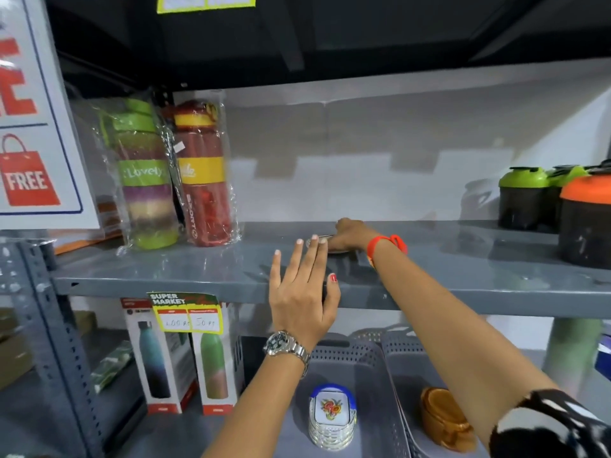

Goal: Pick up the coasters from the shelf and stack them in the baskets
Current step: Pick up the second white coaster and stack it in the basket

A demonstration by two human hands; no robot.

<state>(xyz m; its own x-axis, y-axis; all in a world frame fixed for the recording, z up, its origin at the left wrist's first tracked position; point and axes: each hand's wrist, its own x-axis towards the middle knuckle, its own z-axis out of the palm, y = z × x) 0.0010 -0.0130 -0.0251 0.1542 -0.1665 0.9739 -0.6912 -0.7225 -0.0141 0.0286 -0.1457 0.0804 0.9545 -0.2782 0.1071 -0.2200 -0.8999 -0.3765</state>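
Observation:
My right hand (350, 234) reaches deep onto the grey shelf (198, 269) and lies flat over a thin silvery coaster (337, 250), fingers closed on its edge. My left hand (302, 285) hovers open at the shelf's front edge, fingertips just short of the coaster, holding nothing. Below the shelf stand two grey perforated baskets. The left basket (350, 355) holds a stack of white coasters with a floral print and blue rim (332, 416). The right basket (401, 352) holds a stack of brown coasters (443, 416), partly hidden by my right forearm.
Two wrapped bottles, green (145, 173) and red (203, 173), stand at the shelf's left. Dark shakers with green (522, 198) and orange (585, 219) lids stand at the right. Boxed bottles (185, 355) sit below left. A sale sign (33, 127) hangs at far left.

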